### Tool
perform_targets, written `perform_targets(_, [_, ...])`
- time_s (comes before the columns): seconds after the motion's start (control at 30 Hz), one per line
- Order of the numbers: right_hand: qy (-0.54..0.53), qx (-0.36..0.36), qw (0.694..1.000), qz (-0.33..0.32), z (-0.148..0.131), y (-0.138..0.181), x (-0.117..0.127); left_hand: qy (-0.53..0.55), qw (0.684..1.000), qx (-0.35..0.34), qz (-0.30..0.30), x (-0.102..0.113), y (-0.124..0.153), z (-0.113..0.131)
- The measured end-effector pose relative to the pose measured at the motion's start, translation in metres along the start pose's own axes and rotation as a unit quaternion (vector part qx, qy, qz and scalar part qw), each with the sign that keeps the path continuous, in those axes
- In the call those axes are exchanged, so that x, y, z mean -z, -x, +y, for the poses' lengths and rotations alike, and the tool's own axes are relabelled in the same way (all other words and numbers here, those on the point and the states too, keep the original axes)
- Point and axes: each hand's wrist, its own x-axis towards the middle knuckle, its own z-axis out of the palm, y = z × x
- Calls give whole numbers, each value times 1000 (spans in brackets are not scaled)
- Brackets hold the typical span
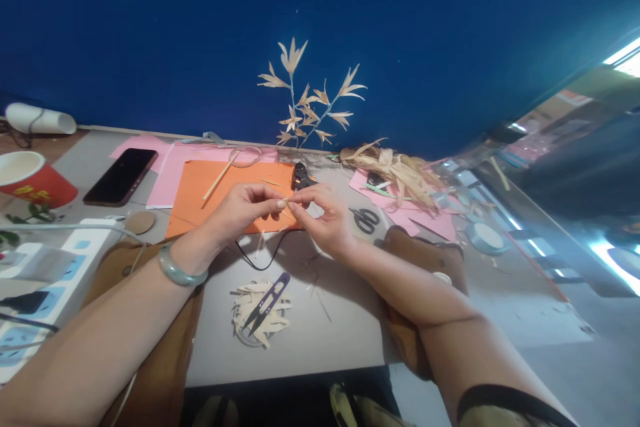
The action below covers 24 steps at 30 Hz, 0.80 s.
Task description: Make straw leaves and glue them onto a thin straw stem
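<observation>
My left hand (243, 213) and my right hand (327, 221) meet over the orange sheet (193, 193), fingertips almost touching. Both are closed in a pinch on a small, thin pale strip (286, 204), mostly hidden by the fingers. Just behind my right hand lies a black tool (301, 177) that looks like a glue gun; a dark cord (260, 268) loops below the hands. Nearer to me, purple-handled thread snips (270, 300) rest on a small pile of cut pale husk pieces (245, 303). Black-handled scissors (365, 219) lie right of my right hand.
A branch with pale husk flowers (313, 107) stands against the blue wall (200, 33). Dried husks (400, 173) are heaped on pink paper at right. On the left are a phone (123, 177), a red paper cup (37, 183) and a white power strip (83, 260).
</observation>
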Motion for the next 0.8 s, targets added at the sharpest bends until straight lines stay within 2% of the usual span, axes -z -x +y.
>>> perform_targets(0.33, [-4, -20, 1000, 3, 4, -1, 1, -38, 999, -9, -10, -1, -1, 3])
perform_targets(0.6, [-6, -30, 1000, -5, 6, -1, 0, -60, 998, -26, 26, -4, -2, 1])
perform_targets(0.8, [-11, -41, 999, -11, 6, -3, 2, -68, 996, -14, 49, -6, -3, 0])
